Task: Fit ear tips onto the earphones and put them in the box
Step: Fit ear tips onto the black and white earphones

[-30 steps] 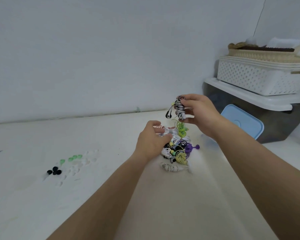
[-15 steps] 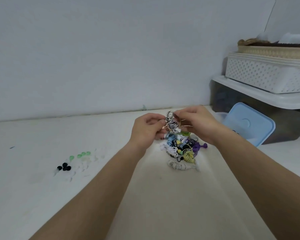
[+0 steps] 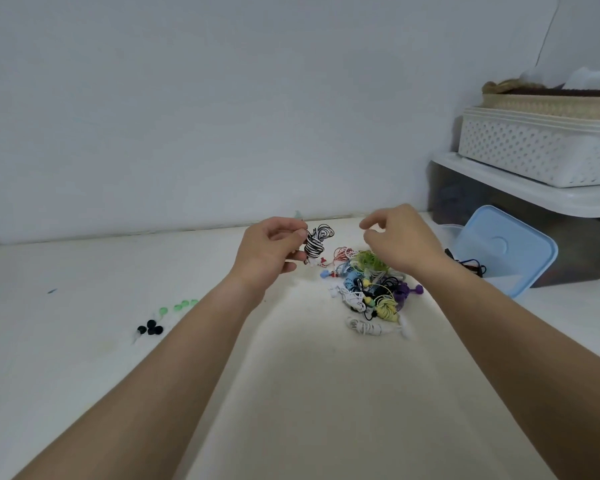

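Observation:
My left hand (image 3: 271,249) pinches a coiled black-and-white striped earphone (image 3: 315,244) above the white table. A short way to the right of it my right hand (image 3: 400,242) hovers with loosely curled fingers that hold nothing, over a pile of coloured earphones (image 3: 369,289). Black ear tips (image 3: 150,329) and green ear tips (image 3: 179,306) lie on the table at the left. A clear box (image 3: 499,275) with a light blue lid (image 3: 506,247) leaning on it sits at the right; dark cables show inside it.
A white coiled earphone (image 3: 369,327) lies at the near edge of the pile. A dark storage bin (image 3: 465,199) with a white lid stands behind the box, with a white perforated basket (image 3: 534,150) and a woven basket (image 3: 551,100) stacked on top. A wall runs behind the table.
The striped earphone passed from my right hand to my left hand. My right hand let go and moved apart to the right. The view shifted a little.

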Tool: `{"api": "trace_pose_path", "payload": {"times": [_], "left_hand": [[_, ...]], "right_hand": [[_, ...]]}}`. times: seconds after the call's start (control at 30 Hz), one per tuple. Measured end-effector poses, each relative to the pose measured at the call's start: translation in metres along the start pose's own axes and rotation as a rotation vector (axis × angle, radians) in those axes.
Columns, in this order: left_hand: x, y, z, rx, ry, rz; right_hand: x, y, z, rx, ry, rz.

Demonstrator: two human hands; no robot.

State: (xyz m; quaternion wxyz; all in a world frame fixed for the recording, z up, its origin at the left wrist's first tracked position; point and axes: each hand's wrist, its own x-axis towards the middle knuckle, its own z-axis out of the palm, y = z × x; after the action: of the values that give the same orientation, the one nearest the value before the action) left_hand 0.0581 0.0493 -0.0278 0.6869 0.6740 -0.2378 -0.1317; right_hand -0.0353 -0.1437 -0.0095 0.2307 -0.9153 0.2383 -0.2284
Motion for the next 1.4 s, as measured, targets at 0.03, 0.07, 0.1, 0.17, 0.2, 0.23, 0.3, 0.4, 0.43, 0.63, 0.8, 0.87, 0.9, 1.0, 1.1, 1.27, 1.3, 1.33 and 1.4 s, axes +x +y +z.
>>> {"api": "trace_pose_path", "payload": {"times": [0.03, 0.07, 0.1, 0.17, 0.2, 0.23, 0.3, 0.4, 0.43, 0.63, 0.8, 0.87, 0.9, 1.0, 1.1, 1.27, 1.3, 1.33, 1.4], "left_hand": [[-0.002, 0.0, -0.002, 0.012, -0.001, -0.004], [-0.005, 0.0, -0.004, 0.023, -0.002, -0.009], [-0.008, -0.001, -0.006, 0.03, -0.003, -0.014], [-0.014, -0.003, -0.011, 0.04, -0.006, -0.026], [-0.017, -0.005, -0.015, 0.042, -0.004, -0.031], [-0.019, -0.008, -0.018, 0.042, 0.003, -0.035], [-0.023, -0.014, -0.028, 0.045, 0.024, -0.052], [-0.029, -0.021, -0.044, 0.033, -0.002, -0.133], [-0.031, -0.024, -0.049, 0.018, -0.018, -0.172], [-0.032, -0.034, -0.067, -0.068, -0.005, -0.301], [-0.029, -0.036, -0.072, -0.015, -0.02, -0.273], [-0.027, -0.036, -0.073, -0.027, -0.008, -0.254], [-0.027, -0.036, -0.074, -0.039, 0.0, -0.245], [-0.026, -0.037, -0.077, -0.095, 0.026, -0.245], [-0.025, -0.04, -0.081, -0.14, 0.044, -0.245], [-0.026, -0.046, -0.08, -0.238, 0.054, -0.232], [-0.026, -0.047, -0.079, -0.244, 0.052, -0.226], [-0.026, -0.048, -0.077, -0.251, 0.043, -0.217], [-0.026, -0.049, -0.074, -0.278, 0.017, -0.194]], "right_hand": [[-0.005, -0.008, 0.0, 0.06, 0.014, -0.05], [-0.011, -0.019, 0.001, 0.165, -0.006, -0.093], [-0.019, -0.031, 0.003, 0.301, -0.07, -0.114], [-0.035, -0.053, 0.012, 0.526, -0.271, -0.084], [-0.041, -0.06, 0.021, 0.562, -0.351, -0.07], [-0.045, -0.064, 0.03, 0.558, -0.393, -0.067], [-0.05, -0.067, 0.049, 0.503, -0.372, -0.083], [-0.054, -0.065, 0.069, 0.453, -0.358, -0.089], [-0.056, -0.065, 0.074, 0.44, -0.381, -0.081], [-0.059, -0.064, 0.089, 0.515, -0.451, 0.001], [-0.055, -0.065, 0.1, 0.59, -0.46, 0.058], [-0.052, -0.067, 0.105, 0.624, -0.456, 0.041], [-0.051, -0.068, 0.106, 0.643, -0.451, 0.019], [-0.046, -0.072, 0.114, 0.629, -0.404, -0.069], [-0.043, -0.075, 0.116, 0.661, -0.424, -0.093], [-0.045, -0.069, 0.119, 0.823, -0.481, -0.077], [-0.045, -0.068, 0.122, 0.866, -0.485, -0.059], [-0.045, -0.067, 0.123, 0.911, -0.484, -0.04], [-0.044, -0.065, 0.124, 1.017, -0.471, -0.003]]}}
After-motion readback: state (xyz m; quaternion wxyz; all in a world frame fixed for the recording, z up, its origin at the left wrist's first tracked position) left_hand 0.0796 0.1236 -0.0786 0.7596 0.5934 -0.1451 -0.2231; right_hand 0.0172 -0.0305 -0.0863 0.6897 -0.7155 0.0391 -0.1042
